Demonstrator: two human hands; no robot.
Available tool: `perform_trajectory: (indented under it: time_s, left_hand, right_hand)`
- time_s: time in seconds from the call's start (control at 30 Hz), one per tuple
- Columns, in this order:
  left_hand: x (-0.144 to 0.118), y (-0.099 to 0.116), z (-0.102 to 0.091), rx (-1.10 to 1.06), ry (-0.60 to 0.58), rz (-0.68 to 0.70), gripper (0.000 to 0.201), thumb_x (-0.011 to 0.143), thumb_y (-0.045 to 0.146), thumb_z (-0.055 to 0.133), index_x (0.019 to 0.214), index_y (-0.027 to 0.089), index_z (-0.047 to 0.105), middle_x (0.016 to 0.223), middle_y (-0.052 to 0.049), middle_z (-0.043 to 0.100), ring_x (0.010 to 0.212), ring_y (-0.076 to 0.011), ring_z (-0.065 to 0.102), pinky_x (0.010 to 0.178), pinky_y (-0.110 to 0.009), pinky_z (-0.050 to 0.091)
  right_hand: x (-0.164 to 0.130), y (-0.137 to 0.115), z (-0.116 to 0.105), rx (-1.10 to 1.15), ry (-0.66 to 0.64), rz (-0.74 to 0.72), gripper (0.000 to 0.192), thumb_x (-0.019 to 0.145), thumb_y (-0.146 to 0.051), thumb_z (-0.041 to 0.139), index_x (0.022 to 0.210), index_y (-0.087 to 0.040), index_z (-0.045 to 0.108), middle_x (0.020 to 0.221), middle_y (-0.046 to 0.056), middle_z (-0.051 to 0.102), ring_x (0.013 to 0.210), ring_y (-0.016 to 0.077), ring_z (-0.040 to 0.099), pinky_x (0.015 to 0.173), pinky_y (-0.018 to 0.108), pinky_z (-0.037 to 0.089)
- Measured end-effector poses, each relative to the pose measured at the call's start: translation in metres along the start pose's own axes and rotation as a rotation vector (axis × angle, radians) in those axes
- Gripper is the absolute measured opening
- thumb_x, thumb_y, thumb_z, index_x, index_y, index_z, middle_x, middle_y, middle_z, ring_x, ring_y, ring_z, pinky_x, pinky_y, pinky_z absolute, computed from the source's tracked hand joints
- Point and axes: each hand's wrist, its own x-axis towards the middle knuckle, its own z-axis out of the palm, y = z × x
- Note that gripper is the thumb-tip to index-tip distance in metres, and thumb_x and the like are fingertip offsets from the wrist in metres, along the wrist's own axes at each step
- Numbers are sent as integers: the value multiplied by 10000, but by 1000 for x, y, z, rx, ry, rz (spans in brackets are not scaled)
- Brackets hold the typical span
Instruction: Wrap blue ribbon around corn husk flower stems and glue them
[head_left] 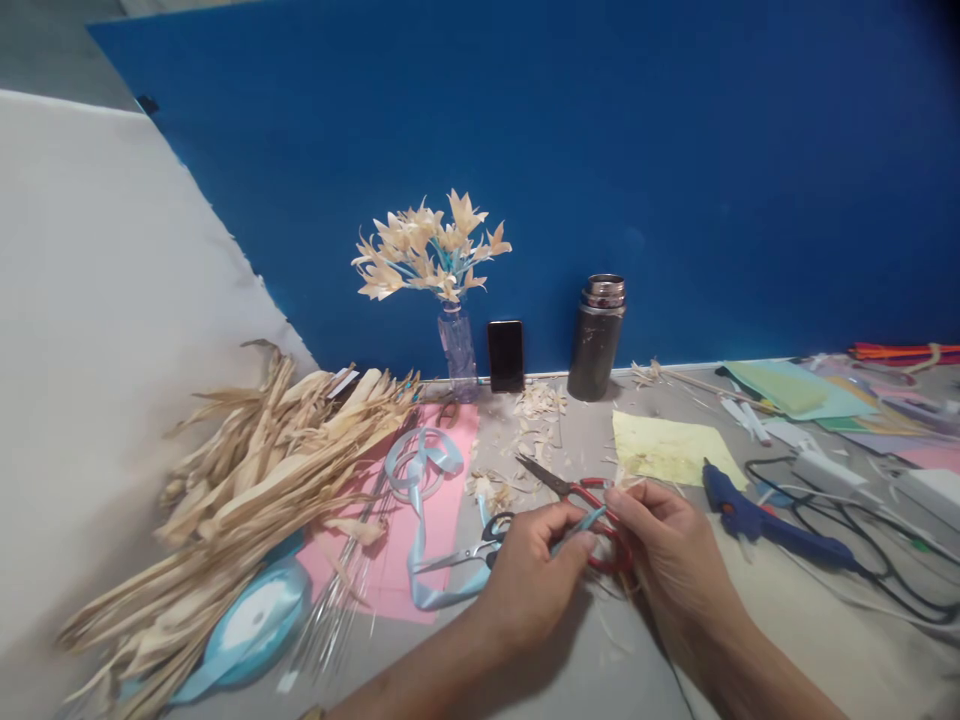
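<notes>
In the lower middle of the frame, the left hand is bending inward, its thumb and forefinger pinching a narrow light-blue strip that is pointing up and to the right. The right hand is facing it, its thumb and fingertips bunching narrowly at the strip's upper end; I cannot tell whether they are gripping it too. Both forearms are slanting in from the bottom edge, which is cutting them off. The hands are partly hiding 2 pairs of scissors: the red-handled scissors are lying behind the fingers, and the black-handled scissors are sticking out left of the left hand. Corn husks (a thick heap) are crowding the left side, and a blue glue gun is bordering the right hand. Grey tabletop is showing between the forearms, while a blue board is closing off the back edge.
</notes>
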Motion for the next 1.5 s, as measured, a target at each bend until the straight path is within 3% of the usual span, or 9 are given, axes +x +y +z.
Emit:
perform_trajectory:
  time_s: [0.1, 0.23, 0.6, 0.77, 0.83, 0.9, 1.03, 1.27, 1.5]
  left_hand:
    - [1, -4, -1, 58, 75, -40, 276, 903, 290, 541, 756, 157, 733, 632, -26, 651, 583, -139, 555, 615, -259, 454]
    - [2, -5, -3, 46, 88, -97, 291, 895, 332, 540, 763, 148, 725, 615, -24, 643, 411, -87, 456, 441, -229, 373]
    - [11, -11, -10, -93, 126, -180, 239, 787, 368, 661, 709, 142, 673, 577, -52, 661, 395, -58, 353, 397, -197, 234]
    - [14, -12, -16, -95, 135, -199, 248, 781, 347, 640, 633, 148, 634, 508, -9, 576, 389, -50, 321, 402, -194, 212]
    - [16, -12, -18, -115, 129, -217, 260, 772, 359, 642, 617, 152, 620, 459, 20, 519, 366, -42, 278, 391, -194, 175]
    - [17, -11, -18, -128, 119, -229, 266, 761, 372, 651, 614, 153, 612, 441, 28, 504, 352, -37, 263, 384, -194, 156]
    - [18, -10, -15, -155, 129, -240, 274, 750, 394, 669, 639, 151, 609, 510, -13, 604, 351, -33, 297, 375, -188, 163]
    - [22, -13, -14, -210, 160, -260, 307, 715, 429, 710, 633, 157, 594, 451, 35, 538, 323, -22, 254, 355, -177, 126]
    - [21, -13, -15, -238, 163, -248, 316, 729, 438, 705, 645, 154, 594, 475, 29, 558, 323, -19, 265, 358, -175, 123]
  right_hand:
    - [1, 1, 0, 28, 29, 25, 382, 699, -414, 854, 606, -179, 567, 491, -54, 533, 426, 87, 466, 412, 203, 406]
    - [3, 1, 0, 75, 49, 34, 373, 690, -420, 855, 634, -181, 575, 499, -59, 533, 409, 87, 454, 388, 211, 420]
    - [5, -3, 1, 33, 49, 29, 387, 698, -511, 815, 694, -178, 617, 563, -33, 598, 489, 118, 526, 460, 232, 450]
    - [-1, -32, -37, -643, -241, -20, 353, 800, -539, 661, 843, -192, 712, 719, 27, 698, 617, 182, 601, 559, 282, 452]
    - [2, -45, -74, -1073, -147, -206, 304, 857, -481, 568, 836, -214, 711, 772, 47, 715, 707, 224, 629, 637, 321, 461]
    - [9, -56, -116, -1450, 97, -371, 292, 879, -418, 486, 866, -223, 704, 862, 82, 728, 786, 270, 646, 718, 380, 467]
    - [27, -66, -174, -1898, 38, -458, 293, 785, -266, 550, 1002, -188, 730, 1074, 154, 698, 1016, 350, 612, 875, 451, 452]
    - [32, -63, -171, -1934, -28, -413, 367, 776, -196, 540, 1097, -196, 719, 995, 122, 690, 939, 318, 587, 838, 419, 411]
    - [35, -60, -174, -1794, 22, -393, 287, 677, -154, 542, 935, -201, 657, 879, 90, 700, 861, 292, 616, 729, 355, 423]
